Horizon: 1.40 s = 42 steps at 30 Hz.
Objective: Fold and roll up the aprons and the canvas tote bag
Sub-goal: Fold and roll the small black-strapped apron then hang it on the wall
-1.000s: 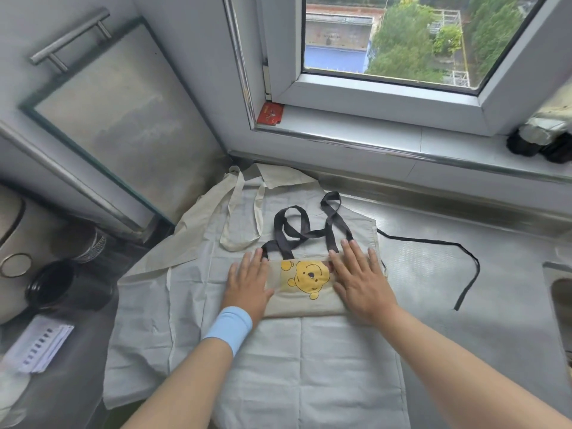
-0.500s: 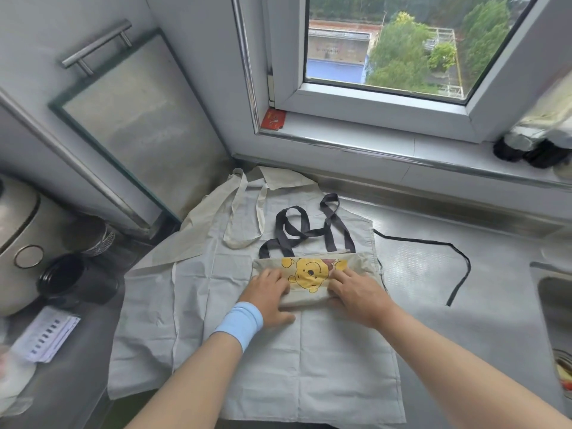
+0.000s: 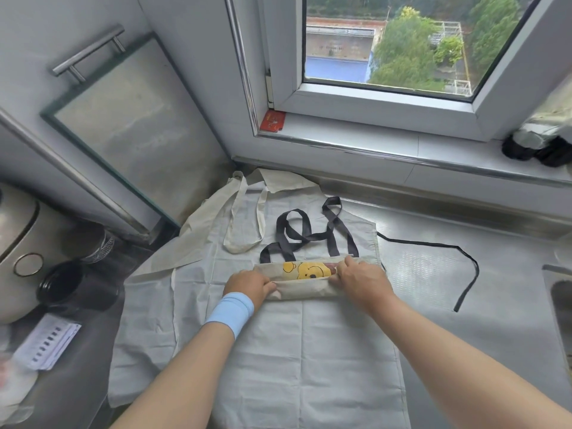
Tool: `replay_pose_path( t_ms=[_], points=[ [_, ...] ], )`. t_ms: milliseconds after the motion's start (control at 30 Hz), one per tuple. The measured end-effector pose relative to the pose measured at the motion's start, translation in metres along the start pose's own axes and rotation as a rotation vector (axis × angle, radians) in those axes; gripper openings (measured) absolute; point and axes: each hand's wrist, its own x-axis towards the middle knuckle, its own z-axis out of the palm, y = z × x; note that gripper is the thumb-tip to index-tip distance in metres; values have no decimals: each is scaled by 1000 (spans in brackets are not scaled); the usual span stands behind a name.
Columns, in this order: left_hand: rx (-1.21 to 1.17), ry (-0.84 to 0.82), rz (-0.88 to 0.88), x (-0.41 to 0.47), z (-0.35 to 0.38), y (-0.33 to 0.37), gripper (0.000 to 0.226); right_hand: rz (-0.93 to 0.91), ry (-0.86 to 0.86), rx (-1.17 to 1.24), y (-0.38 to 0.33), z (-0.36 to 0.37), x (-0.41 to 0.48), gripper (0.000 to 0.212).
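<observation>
A beige canvas tote bag [image 3: 305,281] with a yellow bear print lies partly rolled into a short tube, its dark grey handles [image 3: 305,233] trailing toward the window. My left hand [image 3: 249,284] grips the roll's left end. My right hand [image 3: 360,278] grips its right end, fingers curled over the fabric. The roll rests on a pale grey apron [image 3: 294,351] spread flat on the counter. A cream apron [image 3: 198,233] with cream straps lies under it at the left. A thin black tie [image 3: 439,249] trails off to the right.
The steel counter [image 3: 495,305] runs right to a sink edge [image 3: 557,292]. A rice cooker [image 3: 15,252], a black cup [image 3: 62,284] and a paper slip [image 3: 46,342] sit at the left. A glass door panel [image 3: 136,125] stands behind. Dark objects [image 3: 538,147] rest on the window sill.
Both hands went from lying flat on the folded tote bag to gripping it, and they have rolled its near edge away from me, covering most of the bear print.
</observation>
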Motion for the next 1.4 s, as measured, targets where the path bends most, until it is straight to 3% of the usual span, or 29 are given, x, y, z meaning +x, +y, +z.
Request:
replay_pose_path(
  t_ms=[33,100,200,267,400,533,600,667,733,833,967,1033,1133,1233,1300,1400],
  points=[
    [81,61,-3,2,-2,5,26,11,31,16,2,3,3,38],
    [171,204,37,3,-2,18,23,-15,102,-16,3,13,8,39],
    [152,393,356,2,10,48,30,-68,221,-139,-7,12,12,27],
    [131,338,487,-2,25,62,37,-71,221,-137,-17,13,14,29],
    [160,66,398,-2,50,59,49,63,-11,78,-22,26,5,53],
    [262,103,399,3,58,38,61,165,-99,295,-2,44,-5,64],
    [225,90,371,4,54,23,62,123,-123,316,6,49,-10,66],
    [225,152,362,4,48,14,62,79,-124,313,13,48,-11,65],
    [208,79,369,3,45,9,65,76,-131,303,18,48,-11,64],
    [207,88,331,-2,44,13,65,13,-8,240,19,40,-11,62],
    [194,190,306,-6,45,21,58,-238,178,59,11,29,-19,36],
    [170,242,302,-6,42,22,59,-219,159,90,9,28,-25,25],
    [122,153,300,0,27,19,60,-173,119,75,9,29,-27,31],
    [16,144,315,6,18,12,57,-187,98,6,8,27,-20,14],
    [-56,181,323,9,15,6,45,-177,83,-25,9,26,-15,17],
    [-176,219,263,12,11,3,20,-119,22,-56,9,18,-4,40]
  ],
)
